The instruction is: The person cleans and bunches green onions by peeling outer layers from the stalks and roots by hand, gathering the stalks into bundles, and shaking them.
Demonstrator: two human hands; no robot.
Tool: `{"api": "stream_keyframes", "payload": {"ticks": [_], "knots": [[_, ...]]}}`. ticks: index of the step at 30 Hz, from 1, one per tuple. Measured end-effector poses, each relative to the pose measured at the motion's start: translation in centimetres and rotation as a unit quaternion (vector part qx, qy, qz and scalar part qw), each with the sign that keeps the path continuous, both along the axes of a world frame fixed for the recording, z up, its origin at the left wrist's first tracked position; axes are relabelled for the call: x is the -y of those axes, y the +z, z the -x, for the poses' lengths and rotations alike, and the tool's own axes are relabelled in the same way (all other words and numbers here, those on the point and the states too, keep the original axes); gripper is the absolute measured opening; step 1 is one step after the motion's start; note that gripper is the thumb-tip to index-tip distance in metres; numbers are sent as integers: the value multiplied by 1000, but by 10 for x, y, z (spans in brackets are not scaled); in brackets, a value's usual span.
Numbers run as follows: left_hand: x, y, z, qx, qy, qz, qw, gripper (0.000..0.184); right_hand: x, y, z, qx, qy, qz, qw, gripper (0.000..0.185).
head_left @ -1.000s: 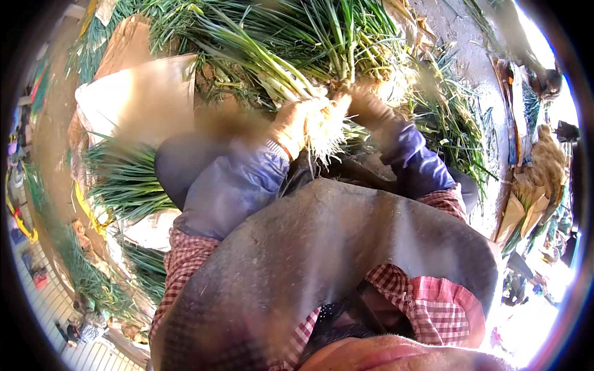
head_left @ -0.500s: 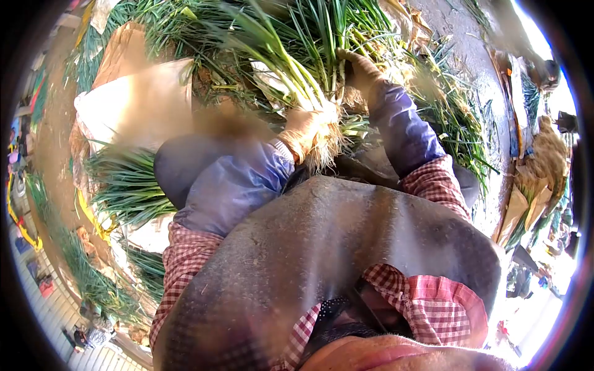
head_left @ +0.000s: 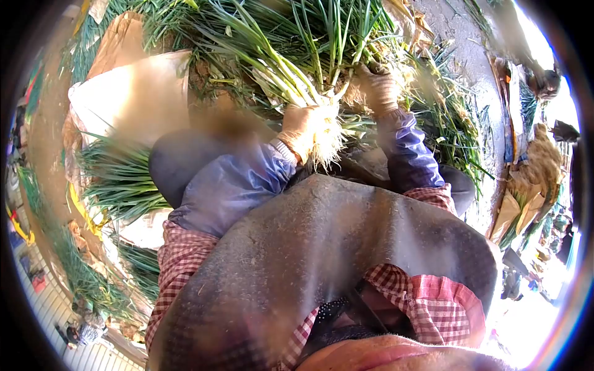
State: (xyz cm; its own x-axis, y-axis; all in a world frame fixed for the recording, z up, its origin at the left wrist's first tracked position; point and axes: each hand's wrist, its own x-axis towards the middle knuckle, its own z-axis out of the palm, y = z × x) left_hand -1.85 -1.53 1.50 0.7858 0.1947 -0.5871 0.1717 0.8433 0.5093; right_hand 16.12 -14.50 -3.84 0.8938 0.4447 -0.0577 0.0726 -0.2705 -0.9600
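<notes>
A bunch of green onions is gripped near its root end by my gloved left hand, with the fingers wrapped round it. Pale stringy roots hang out to the right of that hand. My gloved right hand is to the right of the bunch, over the loose stalks, its fingers curled at the pile's edge; what they hold, if anything, is too small to make out. Beyond both hands lies a large pile of green onions, leaves pointing away from me.
A pale sack and brown paper lie at the left, above another onion bundle. Loose leaves are heaped at the right. A dark apron covers my lap. Wrapped bundles stand at the far right.
My right hand has left the held bunch, reached up into the pile, then come slightly down and right. My left hand has kept its grip on the bunch.
</notes>
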Motion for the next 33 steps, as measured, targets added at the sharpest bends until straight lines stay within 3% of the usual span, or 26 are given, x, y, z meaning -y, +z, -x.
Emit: {"api": "stream_keyframes", "payload": {"ticks": [2, 3, 4, 9, 10, 11, 13, 14, 15, 16, 17, 19, 21, 22, 23, 25, 26, 27, 30, 32, 33], "knots": [[2, -4, -2, -5, 21, -6, 1000, 7, -5, -1, 8, -147, 45, -146, 977, 18], [1, -9, -4, -5, 20, -4, 1000, 7, -5, 19, 22, -92, 104, -2, 990, 20], [0, -14, -6, -2, 28, -3, 1000, 7, 0, 13, 27, -11, 166, 15, 986, 18], [0, 0, -7, -42, 44, 13, 998, 8, 3, 71, 72, -164, 305, 74, 935, 27], [-3, -15, -7, -45, 22, -8, 999, 8, 10, 60, 80, -113, 320, 82, 937, 27], [-3, -13, -6, -13, 39, -28, 999, 8, 10, 80, 90, -258, 336, 135, 896, 26], [-8, -8, -5, -35, -22, 6, 999, 7, 27, 44, 97, -66, 479, 195, 853, 23], [-8, -9, -5, -35, -22, 6, 999, 7, 33, 40, 101, 22, 542, 238, 805, 21], [-8, -11, -5, -19, -22, 22, 999, 8, 30, 63, 109, 74, 601, 334, 723, 20], [-8, -14, -5, -2, -22, 35, 999, 9, 60, 17, 103, 104, 624, 327, 702, 29], [-10, -19, -5, -2, -23, 34, 999, 9, 74, 10, 94, 105, 623, 326, 703, 29], [-14, -28, -7, 36, -72, 77, 994, 10, 85, 6, 75, 174, 495, 529, 667, 39], [-10, -25, -3, 5, -70, 81, 994, 11, 75, 4, 51, 215, 357, 230, 880, 43], [-7, -21, -3, -29, -53, 56, 997, 7, 63, 29, 49, 7, 308, 109, 945, 45], [-5, -18, -6, -60, -38, 27, 997, 5, 45, 51, 47, -198, 237, -19, 951, 47], [-1, -16, -8, -74, -18, 9, 997, 7, 22, 37, 39, -195, 274, 49, 940, 47], [-1, -15, -7, -46, -13, -29, 998, 8, 11, 32, 43, -180, 307, 66, 932, 36], [0, -15, -6, -19, -6, -66, 998, 8, -8, 62, 63, -170, 244, 170, 940, 23], [-6, -17, -4, -82, -33, -68, 994, 9, -15, 69, 65, -124, 271, 221, 929, 18], [-9, -23, -3, -114, -60, -88, 988, 10, -12, 81, 62, -31, 402, 266, 876, 16], [-9, -25, -3, -115, -60, -87, 988, 10, -9, 80, 65, -32, 402, 266, 876, 16]]}}
